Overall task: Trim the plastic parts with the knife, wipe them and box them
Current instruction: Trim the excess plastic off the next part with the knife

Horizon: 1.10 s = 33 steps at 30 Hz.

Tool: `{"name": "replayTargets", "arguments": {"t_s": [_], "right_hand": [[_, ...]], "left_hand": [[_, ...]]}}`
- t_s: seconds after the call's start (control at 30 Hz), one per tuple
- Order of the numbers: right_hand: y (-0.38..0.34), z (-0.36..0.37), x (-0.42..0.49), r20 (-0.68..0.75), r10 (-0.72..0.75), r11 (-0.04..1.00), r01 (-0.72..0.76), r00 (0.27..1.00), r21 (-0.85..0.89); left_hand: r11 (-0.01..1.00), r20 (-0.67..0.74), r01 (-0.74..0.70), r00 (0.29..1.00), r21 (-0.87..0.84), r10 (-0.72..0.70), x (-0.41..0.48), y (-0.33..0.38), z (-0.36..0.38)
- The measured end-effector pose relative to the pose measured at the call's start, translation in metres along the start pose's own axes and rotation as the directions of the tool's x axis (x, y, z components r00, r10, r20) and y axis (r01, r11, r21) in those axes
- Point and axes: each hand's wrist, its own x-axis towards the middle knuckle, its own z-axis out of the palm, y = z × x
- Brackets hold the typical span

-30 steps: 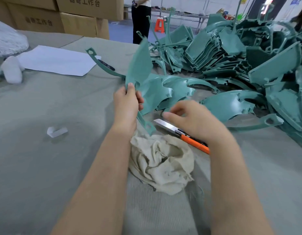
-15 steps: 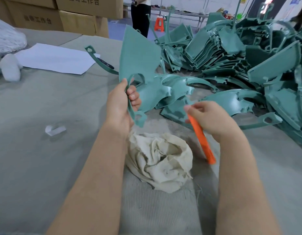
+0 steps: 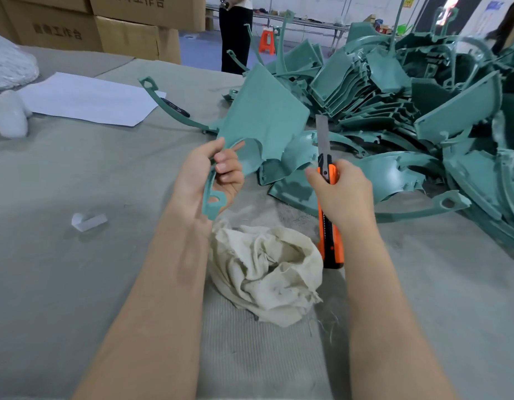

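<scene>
The left grip (image 3: 203, 180) holds the part (image 3: 264, 116) by its arm. The right grip (image 3: 345, 194) clasps the knife (image 3: 322, 137), blade up, seemingly just beside the part.

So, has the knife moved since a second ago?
Yes. It lay flat on the table just beyond the rag; now the right hand grips the knife upright, blade up, beside the rag's right edge.

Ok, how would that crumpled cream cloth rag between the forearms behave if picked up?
The crumpled cream cloth rag probably hangs floppy and unfolds, given its loose folds. Likely light: thin, frayed edges show. Pushed, it likely bunches, not rolls, on the grey fabric table cover.
</scene>
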Motion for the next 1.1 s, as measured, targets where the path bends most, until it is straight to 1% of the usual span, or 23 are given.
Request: {"name": "replayTargets", "arguments": {"t_s": [0.1, 0.17, 0.23, 0.27, 0.3, 0.37, 0.4, 0.47, 0.5, 0.57, 0.63, 0.67, 0.7, 0.73, 0.77, 0.83, 0.87, 0.93, 1.0, 1.07, 1.1], "right_hand": [[-0.002, 0.005, -0.002, 0.039, 0.021, 0.995, -0.017, 0.999, -0.095], [-0.002, 0.005, -0.002, 0.147, 0.079, 0.978, -0.048, 0.986, -0.205], [0.0, 0.005, -0.002, 0.293, 0.121, 0.962, -0.039, 0.949, -0.271], [0.0, 0.004, -0.001, 0.33, 0.116, 0.96, -0.021, 0.937, -0.279], [0.0, 0.004, -0.001, 0.329, 0.09, 0.962, 0.004, 0.94, -0.275], [0.003, 0.002, 0.002, 0.235, 0.022, 0.97, 0.036, 0.972, -0.241], [0.004, 0.001, 0.003, 0.18, 0.016, 0.982, 0.019, 0.984, -0.188], [0.005, -0.001, 0.002, 0.085, 0.037, 0.999, -0.034, 0.996, -0.033], [0.006, -0.002, 0.003, 0.021, 0.028, 0.998, -0.029, 0.999, 0.064], [0.003, -0.006, 0.003, -0.134, 0.017, 0.957, 0.023, 0.991, 0.289], [0.0, -0.011, 0.004, -0.261, 0.069, 0.87, 0.07, 0.963, 0.488], [-0.001, -0.013, 0.004, -0.301, 0.098, 0.828, 0.089, 0.949, 0.553], [0.001, -0.014, 0.006, -0.329, 0.113, 0.808, 0.106, 0.938, 0.579], [0.003, -0.015, 0.006, -0.35, 0.102, 0.822, 0.12, 0.931, 0.557], [0.005, -0.014, 0.007, -0.364, 0.064, 0.861, 0.132, 0.929, 0.49], [0.008, -0.01, 0.011, -0.35, -0.033, 0.941, 0.147, 0.936, 0.304], [0.009, -0.008, 0.013, -0.322, -0.069, 0.961, 0.149, 0.944, 0.231], [0.007, -0.004, 0.015, -0.219, -0.094, 0.98, 0.129, 0.971, 0.149], [0.007, -0.004, 0.015, -0.14, -0.073, 0.99, 0.088, 0.988, 0.109], [0.009, -0.006, 0.015, -0.128, -0.045, 0.995, 0.056, 0.991, 0.079], [0.012, -0.007, 0.016, -0.137, -0.037, 0.996, 0.047, 0.99, 0.074]], "left_hand": [[0.997, 0.035, -0.04, 0.999, -0.06, 0.042, -0.002, 0.0, 0.002], [0.993, 0.069, -0.064, 0.995, -0.099, 0.071, -0.003, 0.0, 0.003], [0.989, 0.092, -0.082, 0.991, -0.125, 0.094, -0.004, 0.0, 0.002], [0.987, 0.098, -0.09, 0.99, -0.135, 0.104, -0.004, 0.0, 0.002], [0.984, 0.101, -0.098, 0.988, -0.146, 0.113, -0.004, 0.0, 0.001], [0.981, 0.109, -0.103, 0.987, -0.166, 0.122, -0.004, 0.001, 0.001], [0.98, 0.114, -0.098, 0.986, -0.171, 0.118, -0.004, 0.002, 0.0], [0.985, 0.12, -0.065, 0.989, -0.161, 0.085, -0.004, 0.003, -0.002], [0.99, 0.121, -0.038, 0.991, -0.139, 0.055, -0.004, 0.005, -0.003], [0.998, 0.109, 0.025, 0.994, -0.065, -0.018, -0.005, 0.007, -0.005], [0.996, 0.091, 0.082, 0.992, 0.018, -0.084, -0.005, 0.01, -0.008], [0.992, 0.081, 0.106, 0.991, 0.064, -0.111, -0.006, 0.011, -0.009], [0.984, 0.069, 0.126, 0.988, 0.122, -0.135, -0.006, 0.012, -0.01], [0.971, 0.053, 0.143, 0.986, 0.193, -0.156, -0.006, 0.013, -0.01], [0.95, 0.036, 0.158, 0.984, 0.268, -0.173, -0.007, 0.013, -0.01], [0.897, 0.012, 0.189, 0.977, 0.4, -0.211, -0.008, 0.014, -0.008], [0.869, 0.013, 0.202, 0.972, 0.451, -0.233, -0.009, 0.013, -0.007], [0.821, 0.027, 0.212, 0.963, 0.529, -0.266, -0.011, 0.012, -0.006], [0.797, 0.044, 0.202, 0.961, 0.569, -0.274, -0.012, 0.013, -0.005], [0.809, 0.083, 0.18, 0.959, 0.56, -0.271, -0.012, 0.017, -0.006], [0.829, 0.107, 0.165, 0.96, 0.534, -0.26, -0.013, 0.019, -0.008]]}}
